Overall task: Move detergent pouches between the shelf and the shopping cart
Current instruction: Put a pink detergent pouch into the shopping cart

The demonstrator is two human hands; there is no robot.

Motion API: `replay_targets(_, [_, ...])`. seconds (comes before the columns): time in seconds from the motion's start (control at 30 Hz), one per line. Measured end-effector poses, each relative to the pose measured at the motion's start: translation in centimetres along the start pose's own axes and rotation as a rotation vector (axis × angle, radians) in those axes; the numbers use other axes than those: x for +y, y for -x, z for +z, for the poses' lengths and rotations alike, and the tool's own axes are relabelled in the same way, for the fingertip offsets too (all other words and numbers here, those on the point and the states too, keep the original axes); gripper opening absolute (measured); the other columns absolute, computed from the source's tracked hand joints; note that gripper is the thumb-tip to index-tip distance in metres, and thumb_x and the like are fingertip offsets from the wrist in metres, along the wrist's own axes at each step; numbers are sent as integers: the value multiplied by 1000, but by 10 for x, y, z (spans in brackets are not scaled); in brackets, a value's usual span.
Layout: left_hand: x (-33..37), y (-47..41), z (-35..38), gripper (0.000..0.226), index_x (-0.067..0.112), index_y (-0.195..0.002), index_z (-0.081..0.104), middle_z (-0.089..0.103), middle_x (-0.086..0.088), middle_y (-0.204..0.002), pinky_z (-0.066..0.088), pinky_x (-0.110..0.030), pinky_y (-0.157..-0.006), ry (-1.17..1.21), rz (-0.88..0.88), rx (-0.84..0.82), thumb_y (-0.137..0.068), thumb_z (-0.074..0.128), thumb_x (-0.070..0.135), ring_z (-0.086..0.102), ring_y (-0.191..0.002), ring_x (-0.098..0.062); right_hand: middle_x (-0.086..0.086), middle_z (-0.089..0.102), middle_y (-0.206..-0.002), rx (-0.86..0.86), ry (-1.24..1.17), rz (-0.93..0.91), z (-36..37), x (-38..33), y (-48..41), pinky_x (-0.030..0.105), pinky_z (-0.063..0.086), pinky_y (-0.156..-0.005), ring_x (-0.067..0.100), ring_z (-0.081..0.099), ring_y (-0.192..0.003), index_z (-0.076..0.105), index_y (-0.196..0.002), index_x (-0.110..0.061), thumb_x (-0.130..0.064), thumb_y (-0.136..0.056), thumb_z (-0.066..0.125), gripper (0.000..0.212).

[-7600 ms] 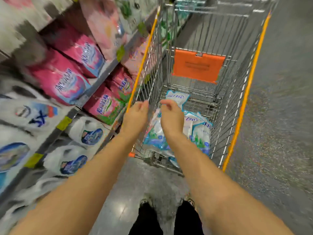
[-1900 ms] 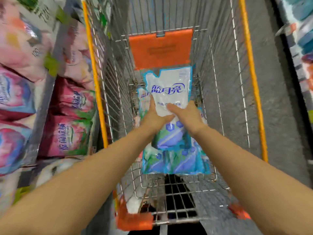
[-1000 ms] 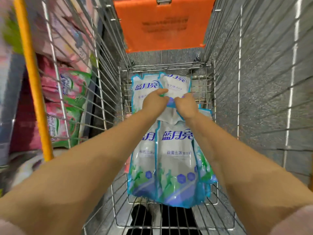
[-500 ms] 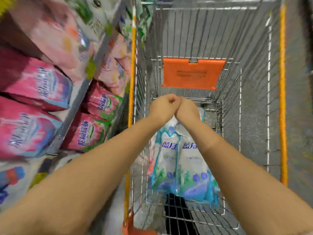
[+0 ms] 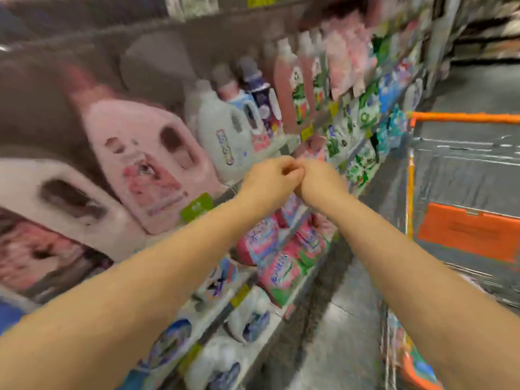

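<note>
Two curled fists, knuckles touching, nothing seen inside: left hand [image 5: 270, 178] & right hand [image 5: 320, 180], before shelf [image 5: 222, 316]; cart [image 5: 464, 118] at rt.

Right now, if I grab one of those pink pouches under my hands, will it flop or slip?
Probably floppy: the pink pouch looks soft, bulging and slumped. Likely heavy for its size, since it looks full. Its film seems glossy, so it may slip.
</note>
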State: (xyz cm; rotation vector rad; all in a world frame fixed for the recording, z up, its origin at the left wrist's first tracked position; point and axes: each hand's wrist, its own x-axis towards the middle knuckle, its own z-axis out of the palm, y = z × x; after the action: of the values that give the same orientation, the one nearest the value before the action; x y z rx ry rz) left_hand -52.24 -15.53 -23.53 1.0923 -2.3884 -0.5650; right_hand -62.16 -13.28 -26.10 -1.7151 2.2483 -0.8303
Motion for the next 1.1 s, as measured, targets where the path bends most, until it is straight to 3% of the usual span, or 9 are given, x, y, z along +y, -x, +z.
replay_targets(0.1, [-22, 44, -115, 21, 13, -102, 68, 69, -8, -101, 41, -27, -75, -78, -12, 163, -91, 54, 24, 61, -98, -23, 13, 66, -109, 81, -100, -252, -9, -120, 6, 32, 42, -74, 34, 58, -104, 65, -107, -15, -14, -88, 45, 28])
replay_targets(0.23, [-36, 112, -241, 17, 18, -95, 69, 62, 6, -81, 47, -28, -81, -165, -41, 379, -89, 55, 27, 59, -82, -13, 8, 68, -105, 137, -151, -546, -19, -257, 19, 29, 39, -67, 31, 60, -102, 62, -91, -19, -17, -84, 51, 12])
replay_targets(0.3, [-40, 142, -288, 16, 19, -97, 69, 61, 7, -83, 46, -25, -81, -183, -48, 486, -89, 56, 25, 57, -82, -8, 2, 69, -103, 152, -272, -694, -27, -312, 32, 29, 43, -70, 24, 61, -99, 66, -98, -24, -24, -83, 52, 21])
replay_targets(0.37, [-44, 168, -328, 15, 17, -97, 68, 65, 5, -88, 42, -23, -78, -231, -42, 578, -88, 57, 22, 55, -80, -6, -2, 70, -104, 161, -358, -826, -34, -360, 45, 27, 40, -70, 19, 61, -97, 67, -103, -30, -31, -81, 53, 26])
replay_targets(0.47, [-50, 194, -376, 8, 24, -85, 64, 60, 14, -73, 41, -23, -72, -269, -54, 643, -88, 57, 22, 51, -66, -3, 2, 70, -104, 167, -425, -955, -39, -414, 51, 34, 47, -78, 22, 61, -99, 68, -102, -24, -20, -83, 55, 24])
replay_targets(0.6, [-57, 213, -427, 20, 34, -71, 55, 59, 15, -72, 45, -23, -74, -341, -82, 679, -87, 59, 22, 55, -70, -1, 2, 71, -100, 192, -449, -1069, -40, -471, 48, 39, 50, -81, 23, 62, -98, 68, -103, -25, -20, -85, 55, 23])
replay_targets(0.8, [-88, 233, -486, 4, 29, -90, 59, 60, 16, -82, 47, -15, -74, -503, -217, 669, -88, 58, 32, 56, -78, 3, -14, 58, -78, 196, -364, -1078, -45, -517, 22, 33, 51, -75, 11, 58, -79, 64, -103, -29, -28, -88, 53, 18])
replay_targets(0.9, [-108, 237, -505, 5, 30, -92, 55, 56, 17, -81, 46, -14, -72, -525, -289, 642, -88, 58, 32, 55, -77, 3, -10, 62, -88, 237, -274, -1018, -44, -528, 10, 32, 49, -78, 13, 56, -84, 62, -109, -27, -23, -89, 52, 23])
replay_targets(1.1, [-133, 225, -511, 32, 28, -115, 51, 60, 6, -102, 49, -31, -88, -574, -366, 489, -87, 59, 39, 59, -95, -14, 1, 58, -121, 349, 27, -846, -40, -515, 2, 37, 47, -89, 22, 54, -109, 52, -124, -23, -32, -90, 53, 35])
